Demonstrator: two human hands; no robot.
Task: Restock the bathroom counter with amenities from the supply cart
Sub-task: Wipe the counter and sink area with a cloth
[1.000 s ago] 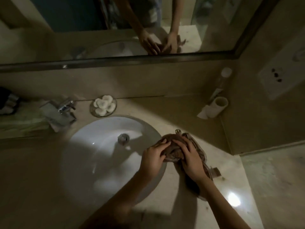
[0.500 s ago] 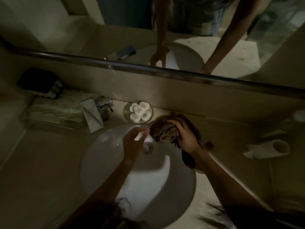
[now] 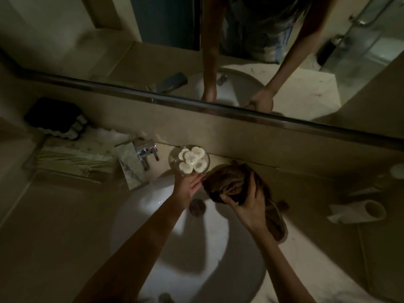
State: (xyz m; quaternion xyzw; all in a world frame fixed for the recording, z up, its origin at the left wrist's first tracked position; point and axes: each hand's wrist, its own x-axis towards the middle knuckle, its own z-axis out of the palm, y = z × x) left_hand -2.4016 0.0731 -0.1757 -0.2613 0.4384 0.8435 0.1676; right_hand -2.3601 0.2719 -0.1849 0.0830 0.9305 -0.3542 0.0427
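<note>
Two hands are logged over the white sink (image 3: 175,254). Right hand (image 3: 249,203): fingers curled around a bunched brown cloth (image 3: 229,180), which is held at the basin's far rim. Left hand (image 3: 188,186): fingers extended to the near edge of the glass dish (image 3: 189,159) of round white pads (a grasp cannot be confirmed). The dish is seen just right of the faucet (image 3: 146,152), beside the cloth.

You had two hands in frame, left hand (image 3: 188,186) and right hand (image 3: 249,206) | one brown cloth (image 3: 229,182) | one glass dish (image 3: 172,160) | five round white pads (image 3: 192,158) in it, as far as the dim light showed | one sink (image 3: 196,259) | one faucet (image 3: 145,149) | one drain plug (image 3: 197,207) | one paper roll (image 3: 369,212) | one mirror (image 3: 109,40) | small dark bottles (image 3: 76,127), too dim to count
</note>
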